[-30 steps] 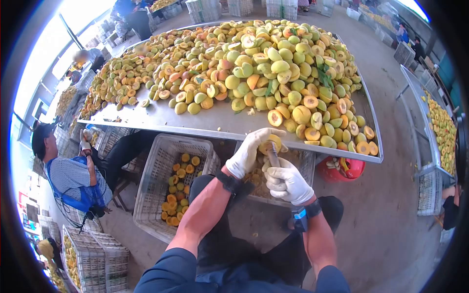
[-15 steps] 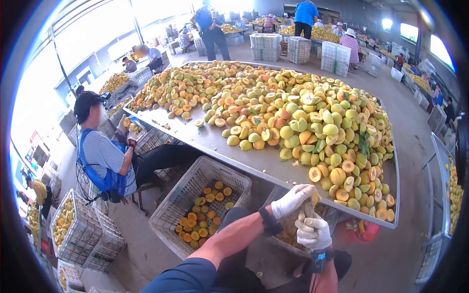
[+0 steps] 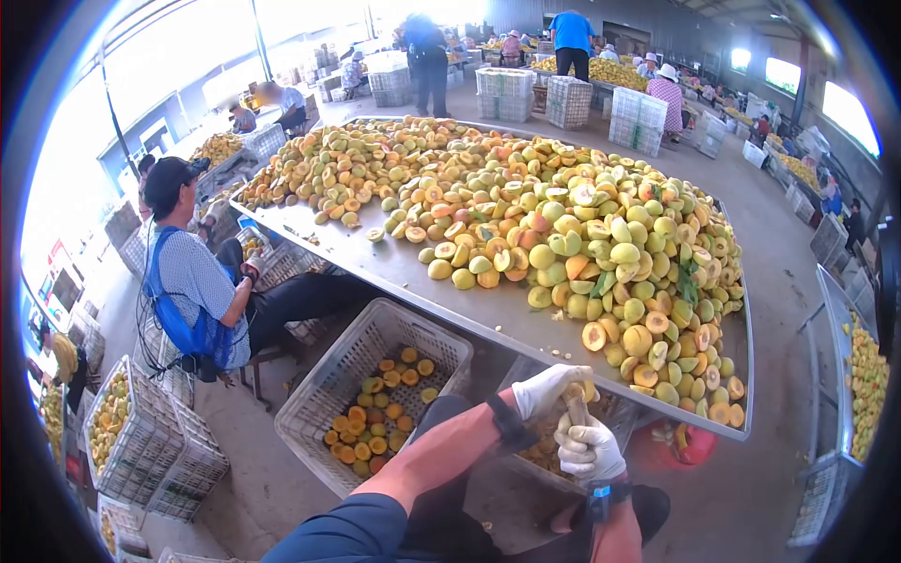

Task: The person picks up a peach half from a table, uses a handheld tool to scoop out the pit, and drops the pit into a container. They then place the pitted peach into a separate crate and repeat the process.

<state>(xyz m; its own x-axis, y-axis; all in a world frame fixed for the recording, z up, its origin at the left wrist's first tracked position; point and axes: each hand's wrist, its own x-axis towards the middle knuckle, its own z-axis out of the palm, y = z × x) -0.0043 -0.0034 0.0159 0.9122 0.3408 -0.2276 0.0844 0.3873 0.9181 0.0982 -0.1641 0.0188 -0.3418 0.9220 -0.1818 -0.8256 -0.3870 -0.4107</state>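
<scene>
My left hand [image 3: 556, 389], in a white glove, is closed round a yellow fruit piece [image 3: 588, 390] near the table's front edge. Just below it, my right hand [image 3: 591, 450], also gloved, is wrapped round a pale tool, whose upper end touches the fruit; its exact shape is hard to make out. Both hands are above a crate of pale scraps [image 3: 544, 450]. A big heap of halved yellow-green fruit [image 3: 563, 216] covers much of the metal table [image 3: 441, 300]. Left of my knees, a plastic crate [image 3: 324, 394] holds several orange fruit halves [image 3: 375, 422].
A person with a blue backpack [image 3: 192, 319] sits at the table's left side. Stacked crates of fruit [image 3: 155, 450] stand at the lower left. A red container [image 3: 683, 445] is under the table's right front edge. Another fruit table [image 3: 835, 338] stands far right.
The view has shifted slightly, so the table and crates appear a little further left. My hands stay together at the fruit. The seated person's arms are lower and the head is turned away.
</scene>
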